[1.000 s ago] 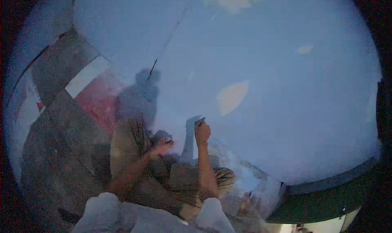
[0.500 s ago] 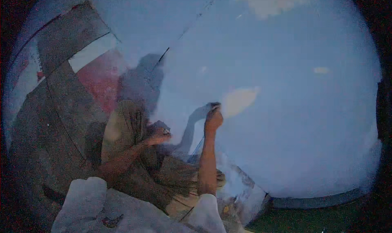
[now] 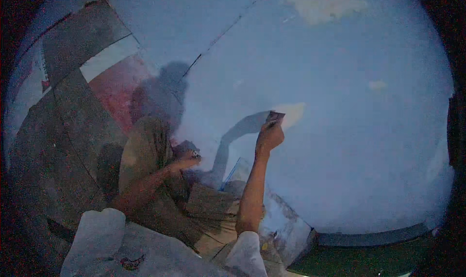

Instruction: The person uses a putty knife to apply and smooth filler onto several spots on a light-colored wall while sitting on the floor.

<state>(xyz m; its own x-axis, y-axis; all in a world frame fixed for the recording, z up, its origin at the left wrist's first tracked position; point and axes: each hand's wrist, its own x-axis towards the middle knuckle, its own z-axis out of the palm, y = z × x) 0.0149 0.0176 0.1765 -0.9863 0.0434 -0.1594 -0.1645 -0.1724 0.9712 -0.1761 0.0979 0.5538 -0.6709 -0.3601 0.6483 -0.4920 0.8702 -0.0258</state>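
Note:
My right hand [image 3: 270,137] is raised to the pale blue wall, its fingers closed on a small dark flat piece [image 3: 275,117] with a straight upper edge. Whether this is a blade or a sheet is too dim to tell. The piece overlaps the left end of a cream patch [image 3: 295,114] on the wall. Lower and to the left, my left hand [image 3: 183,161] is curled near my knee. A small dark thing with a pale spot [image 3: 195,154] shows at its fingers, too unclear to name.
A dark crack [image 3: 213,43] runs slantwise up the wall [image 3: 349,170]. Larger cream patch [image 3: 325,2] at the top. Grey skirting [image 3: 374,237] borders a green floor [image 3: 359,262] at lower right. Brown-grey cloth [image 3: 63,141] and a red patch [image 3: 116,90] lie left. A blue-edged sheet [image 3: 233,174] stands by my legs.
My right hand has moved right and slightly up along the wall, bringing the dark piece over the patch's left end. My left hand stays almost in place.

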